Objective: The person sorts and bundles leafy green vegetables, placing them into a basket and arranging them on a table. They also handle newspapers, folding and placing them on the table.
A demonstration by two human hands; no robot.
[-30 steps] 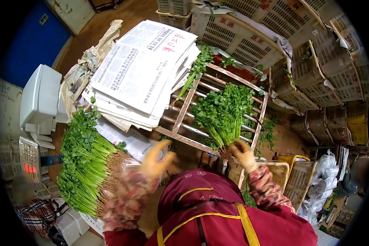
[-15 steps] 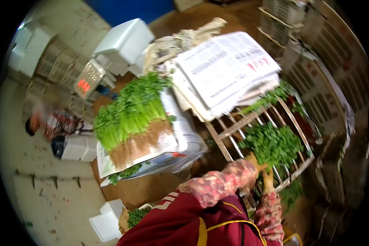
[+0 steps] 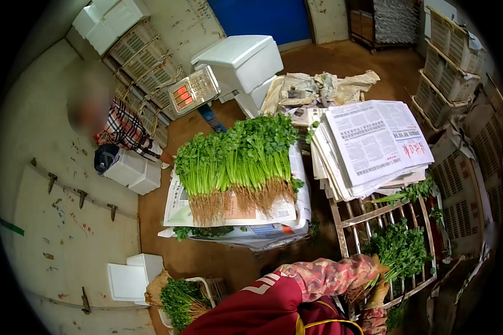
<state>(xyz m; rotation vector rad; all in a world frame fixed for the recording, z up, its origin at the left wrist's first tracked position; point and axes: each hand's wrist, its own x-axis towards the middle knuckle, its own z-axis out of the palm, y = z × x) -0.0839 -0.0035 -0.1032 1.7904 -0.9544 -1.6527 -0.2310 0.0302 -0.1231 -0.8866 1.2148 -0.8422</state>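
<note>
My left hand [image 3: 381,267], gloved in tan, closes round the stems of a bunch of leafy celery [image 3: 398,250] over a metal rack [image 3: 343,241] at the right. Just below it, my right hand [image 3: 378,294] is closed on the same bunch, near its root end. The brown roots [image 3: 354,295] stick out to the left of my hands. My fingers are partly hidden by sleeves and stems. Rows of rooted celery [image 3: 237,162] lie side by side on a newspaper-covered stack [image 3: 279,237] in the middle, leaves away from me.
A newspaper pile [image 3: 374,148] lies beyond the rack. White foam boxes [image 3: 237,61] and a lit scale [image 3: 193,89] stand at the back. Plastic crates [image 3: 444,84] rise at the right. Another person [image 3: 123,125] is at the left. More celery [image 3: 181,298] fills a basket at lower left.
My view has turned and levelled, so the scene sits differently in the picture. Both hands stay at the celery bunch on the rack; its stems and roots now show more clearly.
</note>
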